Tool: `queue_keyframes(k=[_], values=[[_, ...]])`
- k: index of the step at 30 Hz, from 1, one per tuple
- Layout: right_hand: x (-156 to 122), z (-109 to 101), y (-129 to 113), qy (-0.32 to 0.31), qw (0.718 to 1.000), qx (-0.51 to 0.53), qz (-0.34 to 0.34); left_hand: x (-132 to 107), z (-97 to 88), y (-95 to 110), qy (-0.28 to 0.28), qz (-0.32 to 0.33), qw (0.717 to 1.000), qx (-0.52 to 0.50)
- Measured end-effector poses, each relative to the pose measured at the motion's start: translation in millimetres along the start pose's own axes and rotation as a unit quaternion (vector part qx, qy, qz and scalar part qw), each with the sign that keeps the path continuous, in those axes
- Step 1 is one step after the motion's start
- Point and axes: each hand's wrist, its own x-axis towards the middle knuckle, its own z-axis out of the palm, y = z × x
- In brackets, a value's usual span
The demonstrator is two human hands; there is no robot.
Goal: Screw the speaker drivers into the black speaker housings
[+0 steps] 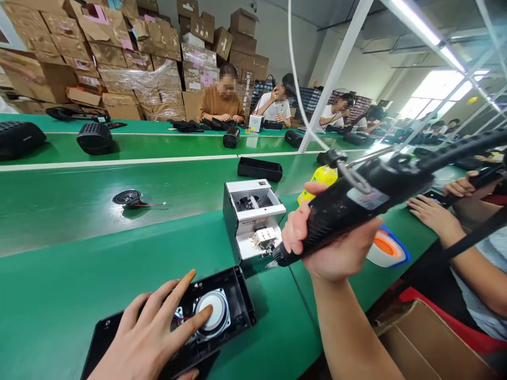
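My right hand [336, 248] is wrapped round a black electric screwdriver [356, 195], tilted with its tip low at the left. The tip is close to the front of a silver and black screw feeder [255, 219]. My left hand [150, 327] spans a black speaker housing [241, 311] lying on the green bench, its fingers spread over the top and a thumb partly showing at the near edge. One fingertip touches the round speaker driver [212, 316] set inside. Part of the housing is hidden under this hand.
A loose speaker driver [129, 198] with a wire, a black tray-like shell [260, 169] and a yellow bottle [317, 184] stand beyond. At right are a white-blue bowl [388, 247], a cardboard box [431, 343] and a co-worker's hands [435, 214]. Other people sit opposite.
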Motion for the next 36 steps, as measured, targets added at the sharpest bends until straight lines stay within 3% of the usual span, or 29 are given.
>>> queue_keyframes(k=[4,10,13,17,27,36], values=[[-0.3,10.6,-22.0,-0.002,0.998,0.033,0.050,6.0,-12.6,6.3,-0.003,0.007,1.000,-0.014],[3.6,39.9,-46.7,-0.040,0.986,0.079,0.143,11.9,-24.7,17.6,-0.055,-0.050,0.995,-0.067],[-3.5,52.0,-40.5,-0.071,0.976,0.105,0.175,14.0,-28.1,19.0,-0.070,-0.050,0.993,-0.081],[-21.6,57.9,-22.8,-0.064,0.969,0.128,0.201,16.0,-31.7,18.8,-0.081,-0.047,0.991,-0.093],[-47.4,45.6,2.7,-0.065,0.971,0.112,0.202,19.2,-36.7,16.8,-0.097,-0.039,0.989,-0.104],[-53.9,41.4,15.2,-0.062,0.978,0.075,0.183,21.8,-39.8,17.2,-0.117,-0.037,0.987,-0.103]])
